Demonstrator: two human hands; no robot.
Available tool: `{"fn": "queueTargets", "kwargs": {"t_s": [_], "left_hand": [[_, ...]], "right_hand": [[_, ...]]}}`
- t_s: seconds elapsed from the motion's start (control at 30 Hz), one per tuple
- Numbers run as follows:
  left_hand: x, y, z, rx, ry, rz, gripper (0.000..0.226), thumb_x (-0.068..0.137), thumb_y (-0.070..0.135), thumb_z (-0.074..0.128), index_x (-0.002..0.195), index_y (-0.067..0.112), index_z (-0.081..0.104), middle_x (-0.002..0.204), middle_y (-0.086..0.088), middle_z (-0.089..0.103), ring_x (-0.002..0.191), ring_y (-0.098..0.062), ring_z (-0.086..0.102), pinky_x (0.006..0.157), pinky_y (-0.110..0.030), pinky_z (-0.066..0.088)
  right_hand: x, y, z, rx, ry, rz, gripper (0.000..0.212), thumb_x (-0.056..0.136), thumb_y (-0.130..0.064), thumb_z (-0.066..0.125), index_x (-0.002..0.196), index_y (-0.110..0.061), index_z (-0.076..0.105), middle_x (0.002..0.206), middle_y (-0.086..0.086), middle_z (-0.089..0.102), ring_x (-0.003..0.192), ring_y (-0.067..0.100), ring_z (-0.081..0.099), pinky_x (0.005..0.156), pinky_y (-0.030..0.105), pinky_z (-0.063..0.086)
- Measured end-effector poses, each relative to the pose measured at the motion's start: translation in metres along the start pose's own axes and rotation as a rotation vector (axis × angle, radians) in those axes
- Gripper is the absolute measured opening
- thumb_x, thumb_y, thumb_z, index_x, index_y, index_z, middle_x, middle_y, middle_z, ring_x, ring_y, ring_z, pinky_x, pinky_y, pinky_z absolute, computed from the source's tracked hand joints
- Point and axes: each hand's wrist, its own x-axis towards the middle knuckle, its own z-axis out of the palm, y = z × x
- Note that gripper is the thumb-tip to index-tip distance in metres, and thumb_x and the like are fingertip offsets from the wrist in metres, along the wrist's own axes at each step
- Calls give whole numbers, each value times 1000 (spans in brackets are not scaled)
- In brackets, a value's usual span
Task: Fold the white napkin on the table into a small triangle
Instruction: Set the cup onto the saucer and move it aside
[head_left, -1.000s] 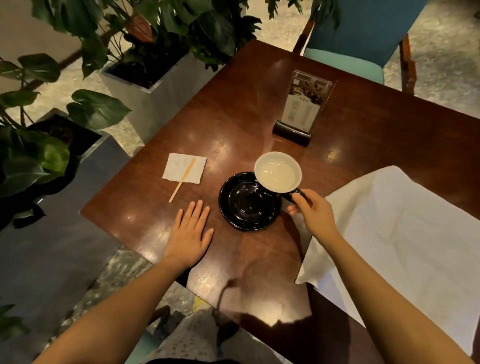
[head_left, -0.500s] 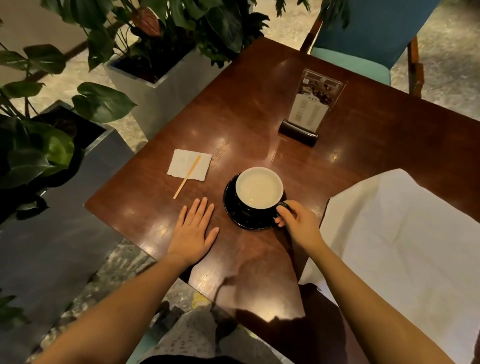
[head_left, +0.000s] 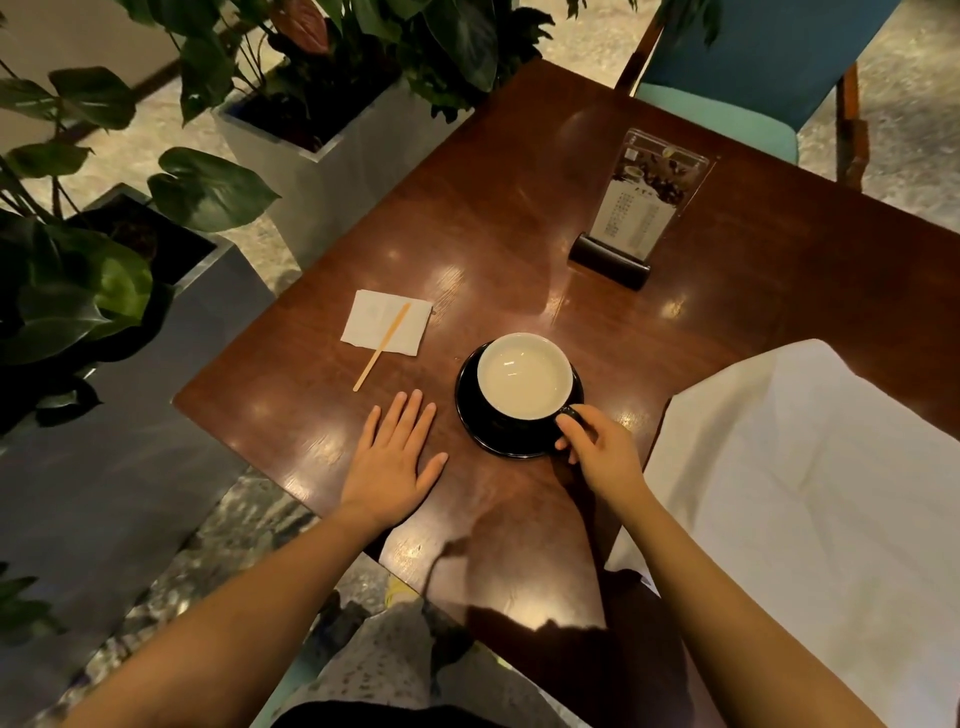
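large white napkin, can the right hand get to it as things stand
Probably yes, once it lets go. The right hand is pinching the handle of the cup on the black saucer, and the large white napkin lies right beside that wrist with nothing between.

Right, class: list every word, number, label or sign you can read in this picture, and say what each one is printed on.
Nothing can be quoted.
Table sign: rows of small print under a picture, too small and blurred to read.
Small folded napkin: faint mark, unreadable.
Cup, saucer, wooden stirrer, large white napkin: no text visible.
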Motion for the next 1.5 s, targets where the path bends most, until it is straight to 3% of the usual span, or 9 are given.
{"fn": "queueTargets", "kwargs": {"t_s": [0.2, 0.33, 0.6, 0.83, 1.0, 1.13, 1.33, 1.5], "left_hand": [[0, -1, -1, -2, -13, -4, 69, 94, 58, 10, 147, 15, 20, 155, -6, 14, 144, -20, 6, 115, -42, 4], [1, 0, 0, 7, -25, -10, 69, 94, 58, 10, 147, 15, 19, 155, -6, 13, 144, -20, 5, 114, -42, 4], [1, 0, -2, -3, -48, -10, 71, 93, 58, 9, 147, 13, 21, 154, -7, 14, 143, -21, 8, 114, -41, 2], [2, 0, -4, 3, -94, 5, 85, 81, 67, -15, 147, 15, 1, 153, -3, -10, 141, -19, -14, 114, -38, -10], [2, 6, -4, -34, -88, -11, 90, 81, 66, -15, 147, 9, 7, 154, -7, -6, 141, -19, -12, 114, -38, -7], [2, 9, -6, -47, -102, -29, 88, 81, 67, -10, 147, 10, 2, 153, -4, -11, 140, -17, -16, 114, -37, -10], [2, 14, -11, -67, -115, -56, 78, 85, 55, 4, 147, 8, 9, 156, -9, -1, 143, -20, -8, 116, -41, -4], [-16, 32, -15, 56, -169, -39, 78, 94, 55, 1, 141, 1, 33, 149, -18, 30, 139, -31, 24, 111, -51, 23]], "right_hand": [[-5, 3, 3, -42, 24, -26, 19, 91, -24, 57, 105, -15, 66, 69, 0, 61, 64, 14, 55, 59, 10, 41], [-2, 4, 3, -125, 46, -105, 17, 90, -20, 59, 101, -11, 67, 90, 3, 60, 68, 2, 55, 65, 4, 38], [-2, -1, 1, -43, 35, -53, 5, 88, -19, 63, 91, -15, 62, 79, 12, 61, 50, 6, 59, 55, 6, 42], [-2, -1, -2, -76, -5, -100, 19, 92, -17, 57, 107, -9, 64, 78, -4, 55, 51, 6, 59, 61, 6, 42], [-1, 0, -4, -103, 0, -108, 24, 94, -17, 53, 112, -6, 63, 93, 3, 54, 59, 17, 63, 62, 9, 46], [2, 1, -5, -124, -10, -120, 25, 94, -17, 52, 114, -5, 62, 91, 2, 53, 57, 14, 61, 63, 11, 46], [2, 1, -7, -134, 8, -114, 25, 92, -19, 56, 112, -5, 63, 88, 5, 57, 51, 3, 58, 62, 3, 41], [-4, -4, -18, -208, -54, -135, 35, 88, -29, 63, 118, -13, 57, 95, 1, 55, 64, 10, 60, 70, 21, 47]]}}
